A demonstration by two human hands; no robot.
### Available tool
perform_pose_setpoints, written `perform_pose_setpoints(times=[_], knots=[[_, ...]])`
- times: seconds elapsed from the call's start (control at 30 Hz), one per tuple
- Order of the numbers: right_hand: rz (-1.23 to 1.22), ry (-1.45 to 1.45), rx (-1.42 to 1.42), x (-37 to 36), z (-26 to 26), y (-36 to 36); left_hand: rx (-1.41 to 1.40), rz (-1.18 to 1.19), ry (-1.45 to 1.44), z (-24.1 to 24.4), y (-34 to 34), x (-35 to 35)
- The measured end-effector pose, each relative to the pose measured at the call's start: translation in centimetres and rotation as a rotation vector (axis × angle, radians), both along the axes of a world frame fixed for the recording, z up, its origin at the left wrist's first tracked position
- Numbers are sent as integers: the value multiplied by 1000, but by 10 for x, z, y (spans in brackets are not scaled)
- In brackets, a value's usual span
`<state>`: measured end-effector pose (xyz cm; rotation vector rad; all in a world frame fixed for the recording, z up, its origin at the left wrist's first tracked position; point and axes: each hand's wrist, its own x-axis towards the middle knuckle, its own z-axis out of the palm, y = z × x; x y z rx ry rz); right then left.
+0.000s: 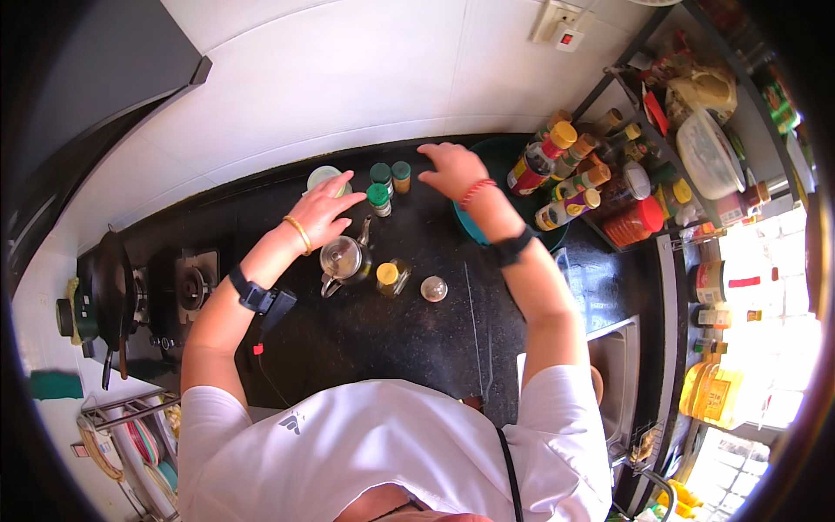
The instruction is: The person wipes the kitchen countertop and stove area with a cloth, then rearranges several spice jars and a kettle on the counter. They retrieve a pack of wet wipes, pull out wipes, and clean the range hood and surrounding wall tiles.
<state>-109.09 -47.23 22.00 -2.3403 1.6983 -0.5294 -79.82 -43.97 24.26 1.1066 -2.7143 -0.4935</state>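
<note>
My left hand, fingers apart, hovers over or rests near a pale round lid, partly covering it; touch cannot be told. Just right of its fingertips stand several small spice jars with green lids. My right hand is empty, fingers spread, to the right of the jars by the rim of a teal basin. Nearer me are a glass teapot with a metal lid, a glass bottle with a yellow cap and a small round glass-like item.
Sauce bottles crowd the right back beside a rack holding a clear plastic container. A steel sink lies at the right. A wok and gas burner are at the left, beneath a range hood.
</note>
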Motion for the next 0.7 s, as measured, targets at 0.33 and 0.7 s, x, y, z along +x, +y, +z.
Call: perform_pose_setpoints(times=[0.33, 0.7], knots=[[-669, -442, -80, -152, 89, 33, -171, 6, 97, 94, 43, -24], [-622, -779, -93, -129, 30, 30, -150, 63, 65, 78, 85, 0]])
